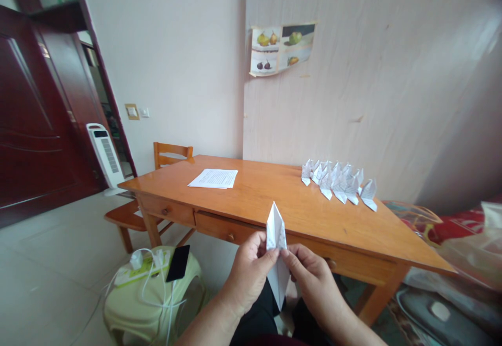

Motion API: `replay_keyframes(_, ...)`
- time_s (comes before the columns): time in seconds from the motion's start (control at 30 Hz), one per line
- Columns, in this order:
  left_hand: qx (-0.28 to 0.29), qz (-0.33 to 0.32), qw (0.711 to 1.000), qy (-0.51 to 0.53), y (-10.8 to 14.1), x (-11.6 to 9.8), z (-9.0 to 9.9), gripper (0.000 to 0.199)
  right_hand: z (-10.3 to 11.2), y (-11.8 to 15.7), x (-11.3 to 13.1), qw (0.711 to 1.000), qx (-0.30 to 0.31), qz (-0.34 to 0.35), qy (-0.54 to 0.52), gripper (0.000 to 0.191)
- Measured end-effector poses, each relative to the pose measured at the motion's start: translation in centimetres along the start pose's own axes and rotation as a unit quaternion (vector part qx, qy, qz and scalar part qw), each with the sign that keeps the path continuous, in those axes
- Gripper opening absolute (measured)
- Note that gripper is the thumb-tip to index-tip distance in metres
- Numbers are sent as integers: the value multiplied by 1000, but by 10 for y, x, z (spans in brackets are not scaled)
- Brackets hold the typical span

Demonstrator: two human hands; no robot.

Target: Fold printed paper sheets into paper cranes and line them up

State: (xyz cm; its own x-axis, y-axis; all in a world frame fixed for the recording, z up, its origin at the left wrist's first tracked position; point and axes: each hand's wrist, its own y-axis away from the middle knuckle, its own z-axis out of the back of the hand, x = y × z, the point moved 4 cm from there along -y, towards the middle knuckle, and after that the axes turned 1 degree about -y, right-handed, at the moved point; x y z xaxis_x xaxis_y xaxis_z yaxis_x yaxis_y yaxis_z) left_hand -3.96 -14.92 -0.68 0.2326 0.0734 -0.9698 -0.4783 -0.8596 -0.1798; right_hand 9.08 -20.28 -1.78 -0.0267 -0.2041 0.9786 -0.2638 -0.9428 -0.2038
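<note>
A narrow folded paper piece (pixel 277 278), white with print showing on parts of it, is held upright in front of the table edge, pointed at top and bottom. My left hand (pixel 253 262) pinches its left side, thumb on the near face. From the right, my right hand (pixel 309 267) grips it with the thumb close to the other thumb, near the middle. Several folded paper figures (pixel 339 181) stand grouped at the table's back right. A stack of printed sheets (pixel 214 178) lies flat on the table's left part.
The wooden table (pixel 266 189) has drawers along its front, with a wooden chair (pixel 172 150) at its left end. On a pale green stool (pixel 133 299) lie a power strip (pixel 145 266), cables and a black phone (pixel 178 263). Bags (pixel 463 246) crowd the right side.
</note>
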Motion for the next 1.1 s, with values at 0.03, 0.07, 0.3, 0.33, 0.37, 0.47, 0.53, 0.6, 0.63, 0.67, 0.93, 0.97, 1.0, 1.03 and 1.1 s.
replay_keyframes(0.03, 2, -2, 1000, 3, 0, -1, 0, 23, 0, 0, -1, 1000, -1, 1, -2, 39)
replay_keyframes(0.07, 4, -3, 1000, 9, 1, -2, -1, 23, 1, -1, -2, 1000, -1, 2, -5, 39)
replay_keyframes(0.3, -4, 43, 996, 72, -1, 0, -2, 32, 3, -1, -4, 998, -4, -5, -56, 36)
replay_keyframes(0.33, -9, 46, 996, 73, -1, 1, -1, 31, 3, -1, -4, 998, -5, -4, -55, 36)
replay_keyframes(0.37, -14, 46, 996, 71, -2, 3, -1, 31, 3, -1, -4, 998, -7, -5, -56, 36)
replay_keyframes(0.47, -30, 26, 997, 63, -4, 5, 3, 29, 3, -1, -4, 997, -9, -16, -69, 37)
replay_keyframes(0.53, -40, 15, 997, 60, -5, 5, 4, 28, 3, -1, -3, 997, -12, -23, -78, 38)
replay_keyframes(0.6, -42, 17, 998, 54, -5, 4, 4, 27, 3, 0, -1, 996, -17, -22, -81, 39)
replay_keyframes(0.63, -42, 21, 998, 48, -4, 2, 4, 25, 3, 0, 0, 996, -20, -19, -80, 39)
replay_keyframes(0.67, -41, 23, 998, 40, -4, 1, 3, 24, 2, -1, 1, 996, -21, -18, -80, 38)
replay_keyframes(0.93, -81, -34, 995, -45, -1, -8, 5, 21, 5, -3, 1, 998, -48, -3, -49, 39)
replay_keyframes(0.97, -76, -38, 994, -66, -1, -8, 6, 21, 6, -3, 1, 998, -52, -1, -43, 39)
replay_keyframes(1.0, -71, -40, 993, -87, -1, -8, 6, 21, 6, -3, 1, 998, -55, 2, -38, 40)
replay_keyframes(1.03, -70, -41, 991, -107, -1, -8, 6, 21, 6, -3, 2, 998, -58, 4, -34, 40)
replay_keyframes(1.1, -77, -44, 987, -136, -1, -9, 6, 19, 4, -2, 3, 998, -62, 9, -27, 40)
